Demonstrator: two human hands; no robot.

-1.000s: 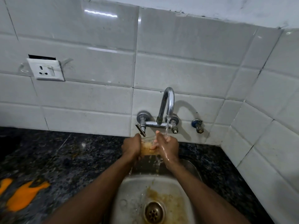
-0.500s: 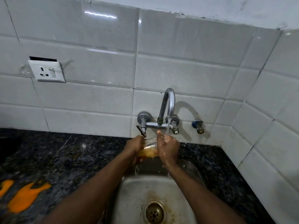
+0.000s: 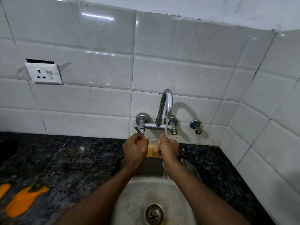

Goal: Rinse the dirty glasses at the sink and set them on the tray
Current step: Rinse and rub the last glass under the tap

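Though between hands, glass half-hidden.

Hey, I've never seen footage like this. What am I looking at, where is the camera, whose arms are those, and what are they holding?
No machine here: a person wears a camera on the head, looking down at their own arms. The left hand and right hand together hold a glass with brownish liquid under the running tap, above a steel sink. Around it is a dark speckled counter with orange patches; a wall socket sits on the white tiles.
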